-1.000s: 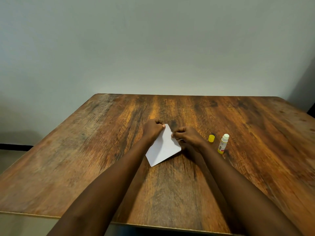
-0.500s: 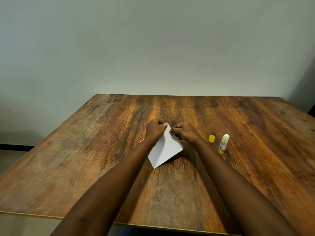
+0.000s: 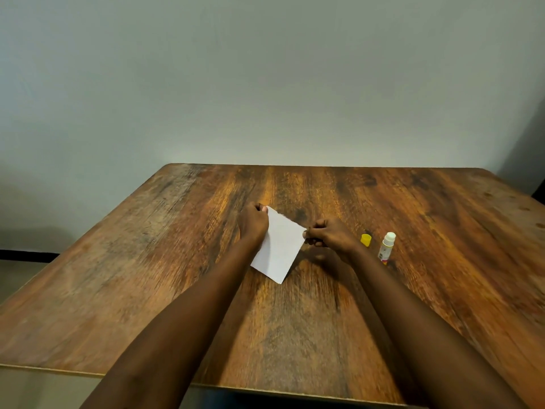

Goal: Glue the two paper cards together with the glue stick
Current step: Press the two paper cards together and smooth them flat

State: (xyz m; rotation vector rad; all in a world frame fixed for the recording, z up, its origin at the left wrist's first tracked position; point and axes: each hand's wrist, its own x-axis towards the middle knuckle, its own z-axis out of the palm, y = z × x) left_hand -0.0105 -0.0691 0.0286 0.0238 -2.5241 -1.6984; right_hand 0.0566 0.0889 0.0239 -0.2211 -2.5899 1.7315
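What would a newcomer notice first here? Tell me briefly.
The white card at mid-table, pinched at its far corners by the left hand and right hand. To its right, an uncapped glue stick stands upright with its yellow cap beside it.

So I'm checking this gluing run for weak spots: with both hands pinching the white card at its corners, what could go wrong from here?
1. The left hand and right hand pinch only the far corners of the white card; if two cards are stacked there, which can't be told, they may slip out of line.
2. The glue stick stands uncapped, its yellow cap beside it, close to the right forearm; it could be knocked over or dry out.
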